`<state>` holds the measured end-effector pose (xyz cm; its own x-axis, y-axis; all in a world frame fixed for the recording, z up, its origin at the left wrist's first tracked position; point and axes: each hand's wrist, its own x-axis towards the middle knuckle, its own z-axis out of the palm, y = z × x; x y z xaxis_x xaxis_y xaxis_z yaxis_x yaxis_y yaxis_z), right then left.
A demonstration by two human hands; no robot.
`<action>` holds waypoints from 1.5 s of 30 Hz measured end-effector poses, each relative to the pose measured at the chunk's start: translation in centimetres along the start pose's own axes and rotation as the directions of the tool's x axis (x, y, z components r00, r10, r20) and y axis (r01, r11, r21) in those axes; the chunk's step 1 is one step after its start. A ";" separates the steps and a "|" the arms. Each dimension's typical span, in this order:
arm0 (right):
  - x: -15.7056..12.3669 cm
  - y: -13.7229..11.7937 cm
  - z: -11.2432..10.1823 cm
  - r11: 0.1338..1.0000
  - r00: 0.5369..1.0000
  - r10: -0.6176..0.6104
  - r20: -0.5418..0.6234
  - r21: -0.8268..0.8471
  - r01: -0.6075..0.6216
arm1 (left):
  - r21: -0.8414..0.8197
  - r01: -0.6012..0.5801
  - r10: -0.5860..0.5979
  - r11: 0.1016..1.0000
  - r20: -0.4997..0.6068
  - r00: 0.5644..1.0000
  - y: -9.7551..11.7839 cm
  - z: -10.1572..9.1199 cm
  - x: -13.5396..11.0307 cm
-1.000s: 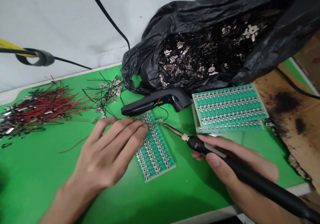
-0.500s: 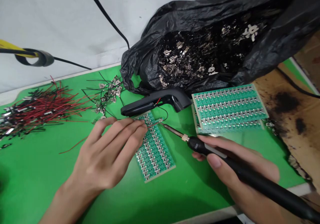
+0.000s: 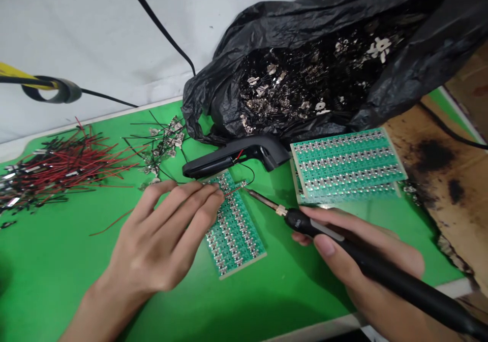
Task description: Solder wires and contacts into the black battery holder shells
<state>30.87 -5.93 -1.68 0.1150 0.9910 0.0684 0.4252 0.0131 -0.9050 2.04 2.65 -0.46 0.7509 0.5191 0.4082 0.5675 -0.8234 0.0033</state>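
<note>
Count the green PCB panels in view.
3. One PCB panel lies under the fingertips of the left hand; a second panel sits to the right, on top of a third panel, which shows only along its edge. More could be hidden beneath.

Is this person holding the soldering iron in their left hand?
No, the soldering iron sits in the right hand; the left hand is over a green circuit board.

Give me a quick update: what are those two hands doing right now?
Left hand: fingertips at red wire, above green circuit board. Right hand: holding soldering iron, tip near wire. Black plastic holder beyond board.
</note>
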 end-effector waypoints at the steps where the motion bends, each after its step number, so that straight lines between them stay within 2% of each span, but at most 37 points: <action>1: 0.0 0.0 0.0 1.000 1.000 0.000 0.002 0.000 0.000 | -0.001 0.005 -0.005 1.000 -0.001 1.000 0.0 0.0 0.0; 10: 0.0 -0.1 -0.1 1.000 1.000 0.012 0.025 0.022 -0.013 | -0.001 -0.012 0.012 1.000 -0.006 1.000 -0.1 -0.2 -0.3; 25: 0.1 -0.2 0.0 0.999 1.000 0.001 0.009 0.034 -0.001 | -0.032 -0.016 0.018 0.999 0.059 0.998 -0.1 -0.5 -0.2; 45: 0.3 -0.5 0.0 0.999 1.000 -0.011 0.016 0.044 0.011 | -0.030 -0.031 0.032 0.999 0.028 0.999 -0.3 -0.4 -0.2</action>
<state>30.73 -5.63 -1.25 0.0957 0.9928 0.0719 0.3862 0.0295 -0.9219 1.59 2.67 -0.21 0.7778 0.4990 0.3821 0.5336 -0.8456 0.0180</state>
